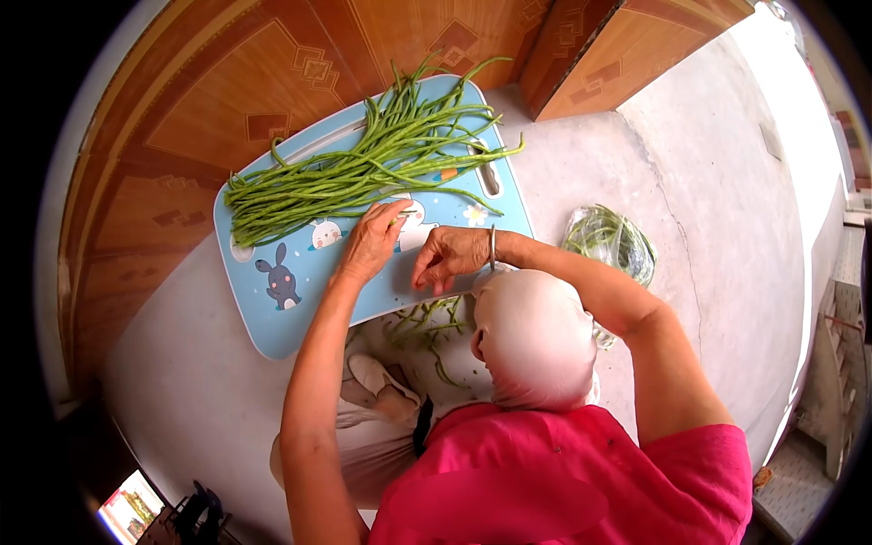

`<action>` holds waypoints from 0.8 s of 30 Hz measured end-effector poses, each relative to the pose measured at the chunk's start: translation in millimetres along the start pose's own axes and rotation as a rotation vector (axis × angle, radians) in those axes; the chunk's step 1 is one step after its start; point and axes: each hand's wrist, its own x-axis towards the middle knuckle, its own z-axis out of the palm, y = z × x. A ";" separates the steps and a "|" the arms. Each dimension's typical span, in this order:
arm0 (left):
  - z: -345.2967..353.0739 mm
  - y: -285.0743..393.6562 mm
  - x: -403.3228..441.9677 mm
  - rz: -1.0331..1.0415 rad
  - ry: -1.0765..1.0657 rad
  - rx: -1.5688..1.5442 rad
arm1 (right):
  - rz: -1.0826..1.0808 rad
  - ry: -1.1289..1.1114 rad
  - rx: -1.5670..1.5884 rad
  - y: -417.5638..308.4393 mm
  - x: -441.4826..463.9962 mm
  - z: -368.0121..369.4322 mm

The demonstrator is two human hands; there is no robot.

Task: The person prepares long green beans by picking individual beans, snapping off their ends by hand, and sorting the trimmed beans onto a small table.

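Note:
My left hand (368,241) is over the blue folding table (341,289), its thumb and fingers pinched around a short green end of a long bean (396,220); the rest of that bean is hidden. To its right, my right hand (450,257), with a bangle (492,247) on its wrist, hangs bent downward near the table's front edge. Its fingers are loosely curled and apart, with nothing visible in them. Beyond both hands lies a heap of long green beans (350,177) across the tabletop, some tips sticking out past the far edge.
A clear plastic bag (610,243) with green beans inside sits on the concrete floor (699,182) at right. Bean scraps (425,322) lie below the table's front edge, near my shoe (371,377). Wooden panels (218,100) stand behind the table.

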 end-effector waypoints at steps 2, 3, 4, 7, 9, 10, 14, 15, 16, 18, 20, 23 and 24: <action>-2.2 4.7 -1.4 -0.094 -0.020 -0.066 | -0.034 0.115 0.073 -8.5 -9.9 -2.6; -2.9 5.0 -2.1 -0.119 -0.021 -0.076 | -0.031 0.145 0.042 -8.7 -14.7 -6.5; -3.3 5.5 -3.2 -0.142 -0.021 -0.087 | -0.028 0.178 0.011 -8.8 -20.0 -11.0; -5.9 13.5 -7.7 -0.265 -0.056 -0.252 | -0.019 0.251 -0.035 -2.0 -31.6 -18.3; -10.2 18.2 -10.1 -0.336 -0.084 -0.394 | -0.007 0.291 -0.041 -1.0 -39.7 -18.8; -9.7 17.0 -13.0 -0.290 -0.075 -0.408 | -0.034 0.314 -0.027 8.3 -39.9 -19.8; -29.7 53.1 -15.6 -0.416 -0.149 -0.462 | -0.026 0.369 -0.063 3.2 -51.3 -16.9; -31.8 58.1 -17.6 -0.331 -0.149 -0.475 | -0.033 0.386 -0.061 3.4 -53.2 -15.3; -33.1 62.3 -17.8 -0.245 -0.147 -0.485 | -0.041 0.403 -0.062 3.0 -54.9 -15.3; -38.8 74.9 -18.7 -0.171 -0.184 -0.508 | -0.066 0.426 -0.041 6.0 -60.1 -18.1; -49.6 89.5 -20.8 -0.194 -0.256 -0.526 | -0.082 0.473 -0.001 11.4 -65.2 -20.7; -61.6 105.3 -29.7 -0.295 -0.305 -0.594 | -0.121 0.550 0.046 17.1 -75.1 -24.6; -65.1 110.1 -33.5 -0.284 -0.294 -0.604 | -0.145 0.578 0.063 19.8 -78.1 -25.8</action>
